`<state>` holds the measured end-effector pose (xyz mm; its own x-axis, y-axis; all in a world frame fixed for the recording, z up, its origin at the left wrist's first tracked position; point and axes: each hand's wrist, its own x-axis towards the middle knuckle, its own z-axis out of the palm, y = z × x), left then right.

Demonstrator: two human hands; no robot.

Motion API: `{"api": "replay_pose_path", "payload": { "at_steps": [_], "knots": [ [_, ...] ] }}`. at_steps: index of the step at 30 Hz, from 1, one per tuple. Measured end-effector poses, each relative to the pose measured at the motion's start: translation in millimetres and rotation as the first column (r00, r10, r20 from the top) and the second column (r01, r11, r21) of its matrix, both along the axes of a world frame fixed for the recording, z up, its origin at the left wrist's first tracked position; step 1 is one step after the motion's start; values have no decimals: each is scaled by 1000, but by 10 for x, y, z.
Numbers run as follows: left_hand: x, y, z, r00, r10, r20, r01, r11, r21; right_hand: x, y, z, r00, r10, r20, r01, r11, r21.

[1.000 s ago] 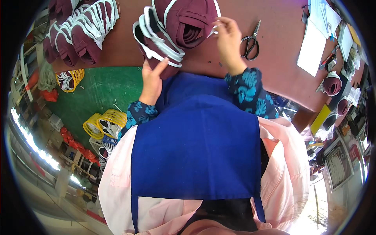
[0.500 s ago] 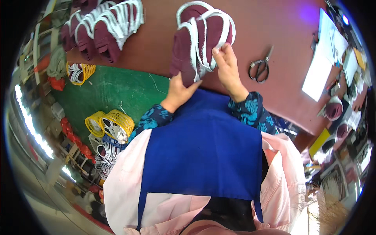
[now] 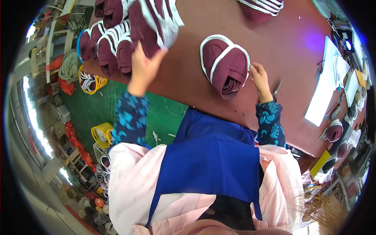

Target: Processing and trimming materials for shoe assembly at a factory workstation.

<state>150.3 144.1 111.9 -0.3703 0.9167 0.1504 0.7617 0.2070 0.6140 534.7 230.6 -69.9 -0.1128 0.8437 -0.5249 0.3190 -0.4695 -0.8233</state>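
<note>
My left hand (image 3: 145, 68), blurred by motion, grips a bundle of maroon fabric shoe uppers (image 3: 147, 29) with white edging. It holds them up at the far left, over the near side of a pile of similar uppers (image 3: 105, 53). Two overlapping maroon uppers (image 3: 229, 68), also edged in white, lie on the brown table, one with a rolled-looking stack inside its opening. Beside their right edge is my right hand (image 3: 260, 80), fingers slightly bent and apart. Whether its fingertips touch the edge is hard to tell.
Scissors (image 3: 277, 89) lie mostly hidden behind my right wrist. More uppers (image 3: 260, 11) sit at the far edge. White paper sheets (image 3: 323, 90) and tools line the right side of the table (image 3: 188, 74). Yellow baskets (image 3: 102, 133) stand at left, near the green floor.
Both hands held the uppers together in front of me. My left hand has carried a bundle to the far left, while other uppers now lie on the table by my right hand.
</note>
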Motion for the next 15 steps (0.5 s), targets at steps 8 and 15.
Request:
{"api": "replay_pose_path", "payload": {
  "at_steps": [8,15],
  "knots": [
    [-2662,1387,-1789,853,-419,-311,344,900,-269,-175,-425,-4,959,-267,-96,253,958,-134],
    [-1148,1112,-1152,817,-35,-575,11,999,-45,-160,-429,124,929,-365,-57,332,892,-307]
  ]
}}
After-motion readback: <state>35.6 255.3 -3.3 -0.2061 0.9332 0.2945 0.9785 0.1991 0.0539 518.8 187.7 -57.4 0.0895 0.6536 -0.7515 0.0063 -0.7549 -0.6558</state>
